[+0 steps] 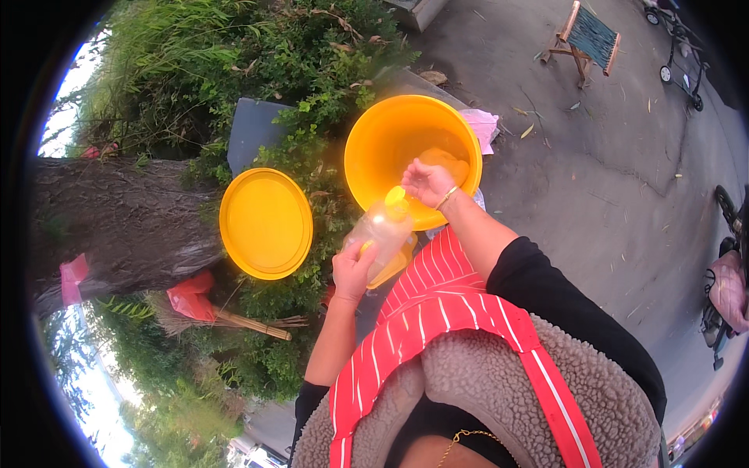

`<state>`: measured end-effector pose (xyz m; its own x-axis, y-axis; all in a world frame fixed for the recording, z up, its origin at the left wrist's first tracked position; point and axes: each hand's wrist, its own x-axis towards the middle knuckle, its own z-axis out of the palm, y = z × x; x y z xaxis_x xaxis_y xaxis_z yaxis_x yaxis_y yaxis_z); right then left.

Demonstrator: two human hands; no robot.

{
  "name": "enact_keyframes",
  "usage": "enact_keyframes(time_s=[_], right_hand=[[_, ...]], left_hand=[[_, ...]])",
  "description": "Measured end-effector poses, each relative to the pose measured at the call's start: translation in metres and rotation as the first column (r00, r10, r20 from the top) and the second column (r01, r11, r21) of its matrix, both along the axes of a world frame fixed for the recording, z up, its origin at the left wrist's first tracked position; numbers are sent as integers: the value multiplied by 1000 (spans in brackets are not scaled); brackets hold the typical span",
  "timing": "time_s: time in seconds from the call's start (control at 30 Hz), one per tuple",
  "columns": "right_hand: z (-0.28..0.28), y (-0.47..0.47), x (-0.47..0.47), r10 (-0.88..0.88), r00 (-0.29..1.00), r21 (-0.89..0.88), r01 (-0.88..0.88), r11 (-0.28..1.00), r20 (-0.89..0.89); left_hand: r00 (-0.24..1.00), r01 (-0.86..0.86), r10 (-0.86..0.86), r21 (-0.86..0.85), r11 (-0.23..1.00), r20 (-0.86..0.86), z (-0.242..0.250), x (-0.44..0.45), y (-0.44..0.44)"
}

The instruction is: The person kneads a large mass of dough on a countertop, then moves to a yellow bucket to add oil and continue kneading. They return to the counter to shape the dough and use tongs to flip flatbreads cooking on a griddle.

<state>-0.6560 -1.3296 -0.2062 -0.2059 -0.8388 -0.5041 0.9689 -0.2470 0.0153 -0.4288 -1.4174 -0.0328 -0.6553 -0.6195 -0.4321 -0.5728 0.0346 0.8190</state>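
A clear plastic bottle (381, 231) with a yellow flip cap is in my left hand (353, 272), tilted so its cap end lies over the near rim of a large yellow bucket (374, 146). My right hand (430, 181) is raised over the bucket's mouth, beside the cap, with fingers curled and nothing plainly in them. Inside the bucket lies a yellow-orange lump (447, 164), partly hidden by that hand; what it is I cannot tell. Under the bottle, a yellow plastic object (395, 266) shows in part.
Left of the bucket, a round yellow lid (266, 223) rests on the shrubs (316, 169). Beyond it are a tree trunk (123, 225) and a twig broom (251, 324) with a red bag. A folding stool (591, 38) stands at upper right; wheeled carts (681, 58) are at the right edge.
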Motion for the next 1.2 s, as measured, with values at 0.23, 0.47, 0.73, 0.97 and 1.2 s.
enact_keyframes(time_s=[0.23,0.47,0.73,0.97,1.2], right_hand=[[-61,-3,-20,521,836,669,-288,685,-174],[-82,-7,-40,641,762,896,-220,387,-90],[-72,-11,-33,831,509,936,-125,328,-223],[-2,-31,7,507,794,589,-243,771,-336],[11,-7,-8,346,918,254,-294,921,-192]], left_hand=[[915,-386,403,361,849,30,-39,126,2],[806,-556,592,373,743,22,-61,150,17],[968,-237,243,-90,967,63,-24,108,10],[995,97,-104,-451,887,9,-6,3,16],[917,364,-229,-451,815,326,14,-42,13]])
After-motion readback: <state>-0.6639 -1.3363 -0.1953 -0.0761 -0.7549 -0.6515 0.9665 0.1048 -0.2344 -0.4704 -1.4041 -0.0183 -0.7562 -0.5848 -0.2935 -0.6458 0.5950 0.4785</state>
